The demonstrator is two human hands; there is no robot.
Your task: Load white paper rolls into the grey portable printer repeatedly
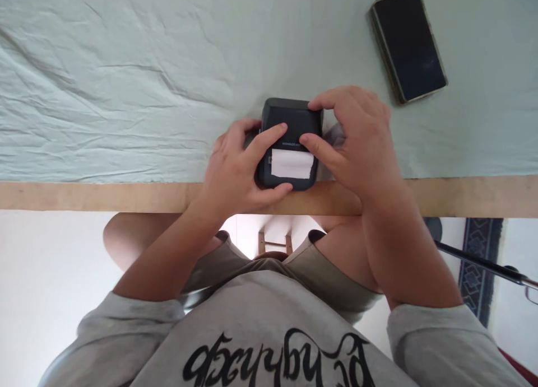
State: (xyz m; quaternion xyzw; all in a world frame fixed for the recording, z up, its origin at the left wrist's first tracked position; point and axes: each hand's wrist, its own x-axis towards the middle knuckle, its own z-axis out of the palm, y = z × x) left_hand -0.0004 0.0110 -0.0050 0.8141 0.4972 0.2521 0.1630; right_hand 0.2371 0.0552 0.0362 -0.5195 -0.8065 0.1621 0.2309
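Note:
A small dark printer-like device [290, 121] rests near the front edge of the cloth-covered table. White paper [291, 164] sticks out of its lower front part. My left hand [235, 168] grips the device from the left, one finger on its top and the thumb at its lower front edge. From the right, my right hand [357, 135] holds it too, with a fingertip at the upper right corner and the thumb on the top face. The undersides of both hands are hidden.
A dark phone [412, 45], lying on what looks like a case or box, is at the upper right of the pale green cloth [147, 84]. The wooden table edge [92, 196] runs in front of my body.

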